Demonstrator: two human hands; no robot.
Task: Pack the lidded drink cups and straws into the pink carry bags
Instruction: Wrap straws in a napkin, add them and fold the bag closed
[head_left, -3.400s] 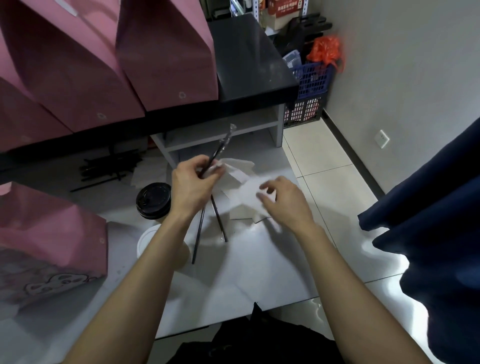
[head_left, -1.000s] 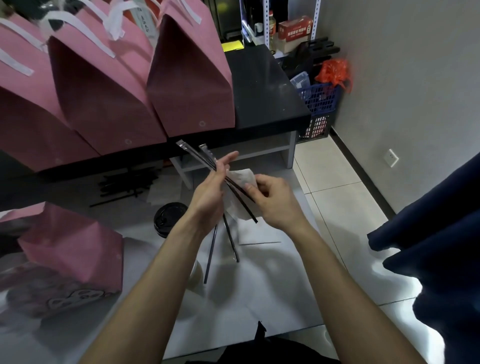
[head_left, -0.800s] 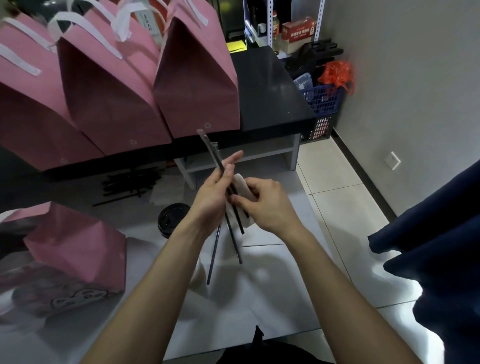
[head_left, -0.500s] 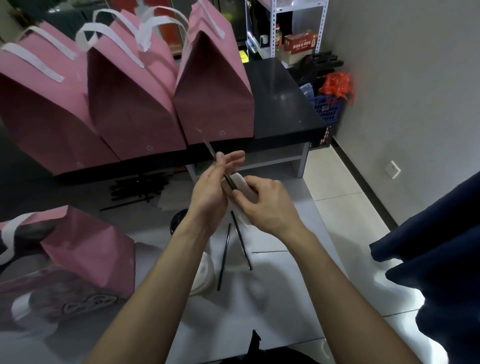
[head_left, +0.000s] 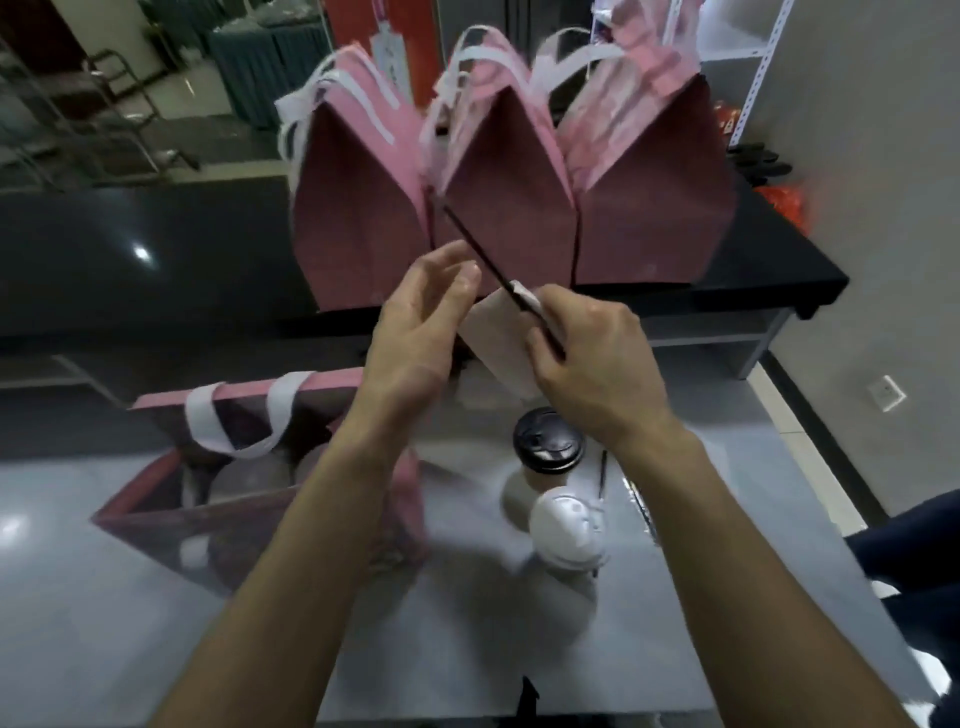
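Observation:
My right hand (head_left: 589, 358) grips dark wrapped straws (head_left: 480, 257) together with a white napkin (head_left: 496, 340); the straws point up and to the left. Just left of them my left hand (head_left: 423, 325) is held up with its fingers loose and holds nothing. Below my hands, a cup with a black lid (head_left: 546, 447) and a cup with a white lid (head_left: 569, 527) stand on the grey table (head_left: 130, 613). An open pink carry bag (head_left: 249, 499) with white handles sits at the left, partly behind my left forearm. Another straw (head_left: 602, 473) lies beside the cups.
Three closed pink bags (head_left: 511, 208) stand in a row on the black counter (head_left: 130, 249) behind the table. A white shelf rack (head_left: 753, 67) and an orange bag (head_left: 787, 205) are at the right. Dark blue cloth (head_left: 909, 540) hangs at the right edge.
The view has swung upward and left, so the counter bags are now centred. My left hand has let go of the straws; my right hand now holds them with the napkin.

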